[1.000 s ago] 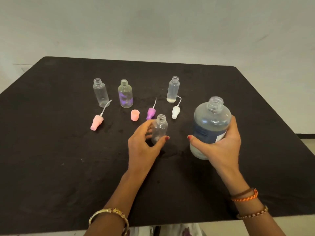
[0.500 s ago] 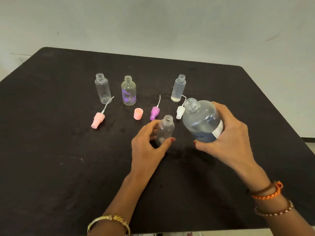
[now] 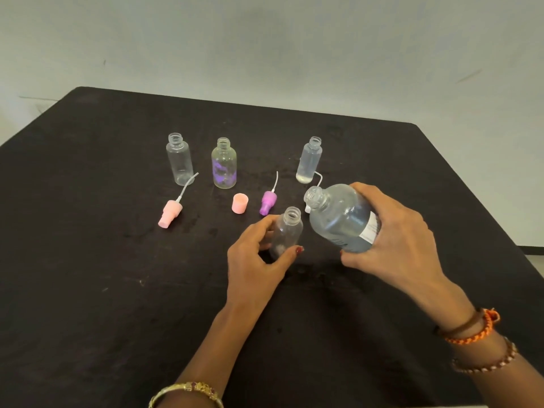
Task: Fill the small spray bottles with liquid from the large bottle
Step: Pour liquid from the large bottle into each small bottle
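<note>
My left hand (image 3: 259, 260) grips a small clear spray bottle (image 3: 287, 232), uncapped and upright on the black table (image 3: 88, 290). My right hand (image 3: 391, 240) holds the large clear bottle (image 3: 338, 217) lifted and tilted left, its open mouth just above and right of the small bottle's neck. Clear liquid fills the large bottle's lower part. Behind stand three more open small bottles: an empty one (image 3: 179, 160), one with purple marks (image 3: 223, 164), and one (image 3: 309, 160) with a little liquid at the bottom.
A pink spray head (image 3: 170, 212), a pink cap (image 3: 240, 203) and a purple spray head (image 3: 268, 201) lie between the back bottles and my hands. A white spray head is mostly hidden behind the large bottle. The table's right edge runs close to my right arm.
My right hand lifted the large bottle off the table and tipped it left towards the small bottle. My left hand has kept its hold on the small bottle.
</note>
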